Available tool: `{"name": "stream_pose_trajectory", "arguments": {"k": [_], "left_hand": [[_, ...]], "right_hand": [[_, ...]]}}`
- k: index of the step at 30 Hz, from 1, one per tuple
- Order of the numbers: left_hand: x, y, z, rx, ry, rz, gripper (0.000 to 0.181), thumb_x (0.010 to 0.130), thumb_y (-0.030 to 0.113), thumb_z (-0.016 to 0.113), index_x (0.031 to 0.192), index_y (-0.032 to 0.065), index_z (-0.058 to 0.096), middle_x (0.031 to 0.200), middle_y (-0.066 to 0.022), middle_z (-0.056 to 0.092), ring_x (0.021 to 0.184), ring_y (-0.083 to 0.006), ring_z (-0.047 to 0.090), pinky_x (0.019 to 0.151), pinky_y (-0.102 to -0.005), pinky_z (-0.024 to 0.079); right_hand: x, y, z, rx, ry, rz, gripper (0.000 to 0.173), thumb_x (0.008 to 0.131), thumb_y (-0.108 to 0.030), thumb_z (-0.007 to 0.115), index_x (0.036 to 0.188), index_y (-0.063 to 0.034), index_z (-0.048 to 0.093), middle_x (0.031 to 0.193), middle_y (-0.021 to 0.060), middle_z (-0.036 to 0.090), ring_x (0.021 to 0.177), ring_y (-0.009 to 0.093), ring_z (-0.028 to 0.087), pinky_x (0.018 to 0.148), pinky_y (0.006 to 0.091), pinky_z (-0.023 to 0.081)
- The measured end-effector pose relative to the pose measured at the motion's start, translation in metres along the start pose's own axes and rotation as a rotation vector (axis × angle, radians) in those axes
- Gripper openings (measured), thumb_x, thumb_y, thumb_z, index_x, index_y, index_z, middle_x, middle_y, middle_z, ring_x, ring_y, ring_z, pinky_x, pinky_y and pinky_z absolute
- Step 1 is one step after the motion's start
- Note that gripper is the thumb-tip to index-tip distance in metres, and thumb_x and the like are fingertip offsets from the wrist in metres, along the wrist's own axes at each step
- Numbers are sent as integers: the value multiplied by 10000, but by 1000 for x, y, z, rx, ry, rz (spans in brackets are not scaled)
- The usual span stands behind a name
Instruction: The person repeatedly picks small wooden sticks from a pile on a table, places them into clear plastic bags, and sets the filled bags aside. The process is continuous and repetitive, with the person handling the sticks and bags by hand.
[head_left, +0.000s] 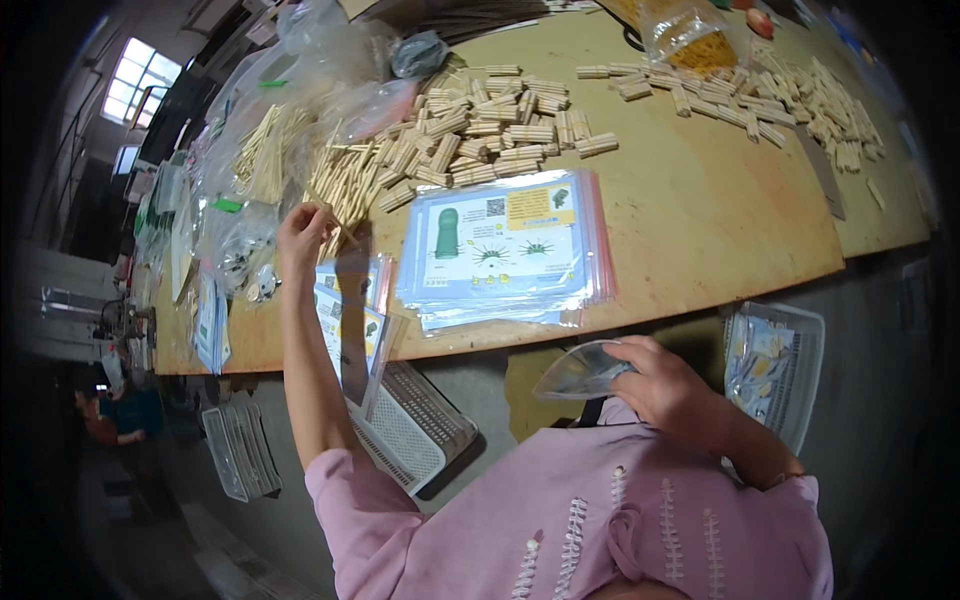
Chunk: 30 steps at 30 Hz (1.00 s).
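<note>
My left hand (306, 229) is raised at the pile of loose thin wooden sticks (349, 176), its fingers closed on a wooden stick (343, 229). My right hand (651, 382) grips the edge of a clear plastic bag (577, 375) in front of my body. The bag bulges, and its contents are hard to tell. Between my hands, on the table (735, 202), lies a stack of clear bags with printed sheets (510, 240). More printed bags (349, 322) rest at the table edge beside my left forearm. Behind the stack is a heap of bundled wooden sticks (487, 127).
Further stick bundles (705, 97) and a bag of yellow rubber bands (697, 45) are at the back right. Plastic bags (247, 232) crowd the left. Below the edge stand a white basket (420, 427) and a bin of filled bags (810, 375). A person (105, 416) is far left.
</note>
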<state>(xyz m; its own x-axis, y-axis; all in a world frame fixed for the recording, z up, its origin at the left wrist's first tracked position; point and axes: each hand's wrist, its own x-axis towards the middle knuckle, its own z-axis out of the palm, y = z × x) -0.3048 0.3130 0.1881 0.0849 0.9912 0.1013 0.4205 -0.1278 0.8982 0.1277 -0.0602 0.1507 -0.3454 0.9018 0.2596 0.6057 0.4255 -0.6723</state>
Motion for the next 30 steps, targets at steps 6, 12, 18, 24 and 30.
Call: {"name": "stream_pose_trajectory", "arguments": {"k": [6, 12, 18, 24, 30], "left_hand": [[-155, 123, 119, -313, -451, 197, 126, 929, 62, 739, 1017, -9, 683, 1016, -103, 693, 979, -210, 651, 937, -345, 509], [-222, 152, 210, 29, -688, 679, 254, 810, 93, 842, 1051, 96, 763, 1023, -16, 750, 1057, -263, 638, 946, -388, 498], [-182, 201, 265, 39, -784, 694, 295, 861, 148, 807, 1129, 62, 718, 1114, -115, 721, 1071, -331, 649, 962, -427, 497], [-36, 182, 385, 345, -439, 886, 375, 921, 128, 731, 1279, 41, 658, 1204, -224, 696, 1113, -425, 651, 964, -471, 529], [44, 158, 446, 634, -313, 726, 367, 895, 245, 773, 1164, 24, 656, 1096, -251, 696, 1031, -447, 659, 904, -507, 537]], "right_hand": [[3, -4, -22, 57, 35, 30, 151, 825, -34, 770, 958, 22, 726, 1353, 245, 605, 1271, 416, 573, 1044, 439, 509], [2, -11, -35, 53, -63, 90, 158, 915, -114, 651, 989, 18, 695, 1478, 227, 518, 1404, 379, 468, 1149, 414, 440], [-37, 5, -57, -73, 35, 163, 152, 909, -115, 650, 979, 10, 700, 1463, 221, 535, 1406, 369, 471, 1138, 416, 447], [-75, 18, -69, -90, 145, 241, 124, 892, -121, 669, 925, -4, 698, 1415, 231, 572, 1365, 383, 512, 1088, 432, 492], [-98, 25, -77, -25, 242, 274, 108, 873, -99, 686, 930, -9, 704, 1389, 233, 582, 1359, 380, 519, 1068, 433, 503]]}}
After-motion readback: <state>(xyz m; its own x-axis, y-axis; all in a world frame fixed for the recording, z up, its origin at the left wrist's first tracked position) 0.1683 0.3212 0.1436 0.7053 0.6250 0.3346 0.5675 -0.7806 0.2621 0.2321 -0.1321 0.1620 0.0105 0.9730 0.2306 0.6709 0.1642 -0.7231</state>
